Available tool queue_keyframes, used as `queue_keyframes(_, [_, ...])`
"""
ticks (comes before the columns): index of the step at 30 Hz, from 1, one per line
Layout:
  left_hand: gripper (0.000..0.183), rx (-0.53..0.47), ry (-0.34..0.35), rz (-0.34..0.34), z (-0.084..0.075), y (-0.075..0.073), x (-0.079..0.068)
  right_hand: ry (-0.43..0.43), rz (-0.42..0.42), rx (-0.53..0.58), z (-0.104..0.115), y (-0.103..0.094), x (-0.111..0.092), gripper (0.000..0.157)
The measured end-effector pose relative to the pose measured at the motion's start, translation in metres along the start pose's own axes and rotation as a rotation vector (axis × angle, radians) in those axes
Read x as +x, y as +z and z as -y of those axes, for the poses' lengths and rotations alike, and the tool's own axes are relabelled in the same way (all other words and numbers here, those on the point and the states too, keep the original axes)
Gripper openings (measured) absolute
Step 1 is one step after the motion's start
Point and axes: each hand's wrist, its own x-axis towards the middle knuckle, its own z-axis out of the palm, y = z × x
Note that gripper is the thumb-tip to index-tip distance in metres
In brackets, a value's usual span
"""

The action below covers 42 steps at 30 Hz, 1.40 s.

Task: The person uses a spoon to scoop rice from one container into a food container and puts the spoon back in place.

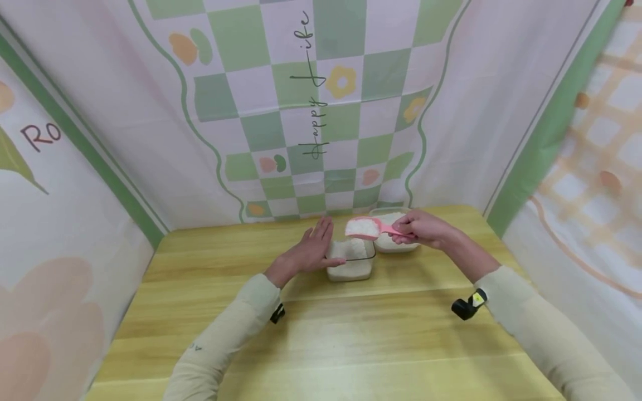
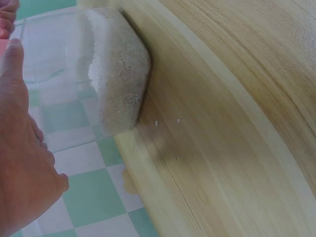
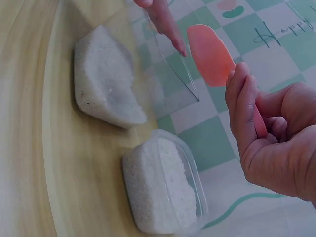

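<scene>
A pink scoop (image 1: 363, 227) heaped with white rice is held level by its handle in my right hand (image 1: 423, 227). It hovers over the rim of a clear container (image 1: 349, 271) partly filled with rice. My left hand (image 1: 315, 245) lies along the left side of that container, its fingers straight and its thumb reaching over the front rim. Just behind and to the right, partly under my right hand, stands a second clear container (image 3: 160, 187) filled higher with rice. The right wrist view shows the underside of the scoop and fingers curled round the handle.
Both containers stand on a wooden table (image 1: 321, 345) near its back edge. A checkered cloth (image 1: 301, 139) hangs behind them. A few loose rice grains (image 2: 156, 123) lie on the wood beside the front container.
</scene>
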Motion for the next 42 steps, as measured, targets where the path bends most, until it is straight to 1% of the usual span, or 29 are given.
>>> queue_keyframes(6, [0.106, -0.012, -0.001, 0.002, 0.000, 0.001, 0.001, -0.014, -0.026, -0.002, -0.006, -0.011, -0.005, 0.030])
queue_keyframes(12, [0.106, -0.012, -0.009, 0.005, 0.000, 0.002, 0.003, 0.010, -0.063, 0.058, -0.013, -0.024, -0.012, 0.026])
queue_keyframes(18, [0.106, 0.000, -0.009, 0.000, 0.001, 0.003, 0.004, 0.029, -0.099, 0.118, -0.018, -0.037, -0.017, 0.029])
queue_keyframes(21, [0.106, -0.005, -0.009, 0.002, 0.001, 0.002, 0.003, 0.035, -0.122, 0.116, -0.020, -0.042, -0.019, 0.026])
queue_keyframes(23, [0.106, -0.011, -0.009, 0.005, 0.000, 0.001, 0.002, 0.040, -0.140, 0.112, -0.021, -0.044, -0.020, 0.030])
queue_keyframes(26, [0.107, -0.015, -0.007, 0.005, 0.000, 0.000, 0.002, 0.044, -0.161, 0.075, -0.021, -0.048, -0.021, 0.043])
queue_keyframes(28, [0.106, -0.013, -0.006, 0.004, 0.001, 0.000, 0.002, 0.047, -0.179, 0.049, -0.021, -0.051, -0.021, 0.046])
queue_keyframes(36, [0.107, -0.004, -0.009, 0.000, 0.002, 0.001, 0.003, 0.058, -0.224, -0.014, -0.025, -0.063, -0.017, 0.048])
queue_keyframes(42, [0.106, -0.011, -0.011, -0.001, 0.002, 0.001, 0.003, 0.082, -0.276, -0.123, -0.027, -0.069, -0.015, 0.046])
